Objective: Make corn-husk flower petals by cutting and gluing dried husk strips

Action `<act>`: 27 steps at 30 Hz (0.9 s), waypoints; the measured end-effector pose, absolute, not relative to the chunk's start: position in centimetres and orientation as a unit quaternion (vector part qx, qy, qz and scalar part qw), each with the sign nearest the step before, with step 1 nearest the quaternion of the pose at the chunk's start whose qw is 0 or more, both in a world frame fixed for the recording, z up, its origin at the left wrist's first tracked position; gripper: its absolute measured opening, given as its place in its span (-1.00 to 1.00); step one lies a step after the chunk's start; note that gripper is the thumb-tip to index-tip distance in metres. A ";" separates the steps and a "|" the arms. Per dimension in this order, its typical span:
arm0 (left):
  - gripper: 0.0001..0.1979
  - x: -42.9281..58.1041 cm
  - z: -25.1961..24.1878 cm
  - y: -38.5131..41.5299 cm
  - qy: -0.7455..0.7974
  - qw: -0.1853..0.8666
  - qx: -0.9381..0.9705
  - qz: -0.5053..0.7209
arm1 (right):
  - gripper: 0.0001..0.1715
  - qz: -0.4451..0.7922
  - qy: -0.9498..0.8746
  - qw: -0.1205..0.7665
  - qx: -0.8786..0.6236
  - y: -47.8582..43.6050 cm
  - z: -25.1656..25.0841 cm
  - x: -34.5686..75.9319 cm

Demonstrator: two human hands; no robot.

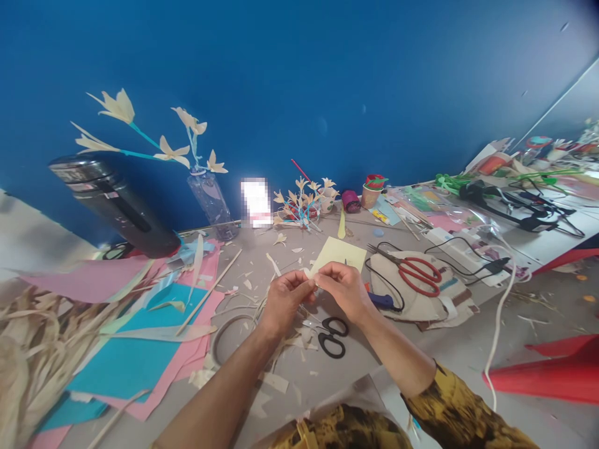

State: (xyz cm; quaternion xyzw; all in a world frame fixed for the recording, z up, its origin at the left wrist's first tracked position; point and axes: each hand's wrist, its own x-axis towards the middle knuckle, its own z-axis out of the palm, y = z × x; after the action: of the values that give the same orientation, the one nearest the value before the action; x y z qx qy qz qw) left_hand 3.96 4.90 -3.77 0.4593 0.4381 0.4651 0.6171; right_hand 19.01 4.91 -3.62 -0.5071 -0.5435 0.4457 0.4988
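Observation:
My left hand (286, 298) and my right hand (345, 288) meet over the middle of the table, thumbs and fingers pinched close together. Between their fingertips is a small cream-white piece (307, 273), which looks like dried husk; the fingers hide most of it. A pale yellow paper square (340, 254) lies just behind my right hand. Below the hands, black-handled scissors (332, 337) rest among pale scraps. A ring of pale cord or wire (223, 330) lies left of my left wrist.
Pink and teal paper sheets (119, 368) and dried husks (32, 349) cover the left. A dark flask (116, 206) and a bottle (210, 202) with husk flowers stand behind. Red-handled scissors (418, 276) lie on cloth (388, 293) at right, near a power strip (461, 249).

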 end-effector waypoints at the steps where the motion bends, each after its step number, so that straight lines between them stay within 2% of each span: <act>1: -0.74 4.0 -3.6 4.9 0.441 0.613 0.465 0.462 | -0.82 0.448 -0.542 0.498 -0.508 4.9 -3.6 19.0; 9: -0.82 3.6 -3.3 4.9 0.452 0.604 0.493 0.433 | -0.82 0.449 -0.551 0.490 -0.505 4.9 -3.6 19.0; 17: -0.80 3.5 -3.2 5.1 0.448 0.603 0.510 0.419 | -0.81 0.454 -0.554 0.478 -0.508 4.7 -3.4 19.1; 22: -0.78 3.4 -3.1 5.0 0.465 0.553 0.563 0.400 | -0.84 0.461 -0.551 0.485 -0.498 4.7 -3.6 19.3; 27: -0.87 3.5 -3.6 5.0 0.495 0.505 0.586 0.396 | -0.85 0.470 -0.564 0.465 -0.494 4.6 -3.4 19.5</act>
State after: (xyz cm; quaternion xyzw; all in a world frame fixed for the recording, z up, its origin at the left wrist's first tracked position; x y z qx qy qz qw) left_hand 3.48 5.00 -3.65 0.5865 0.4948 0.3956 0.5047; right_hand 19.54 4.58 -3.43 -0.4940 -0.5643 0.4701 0.4652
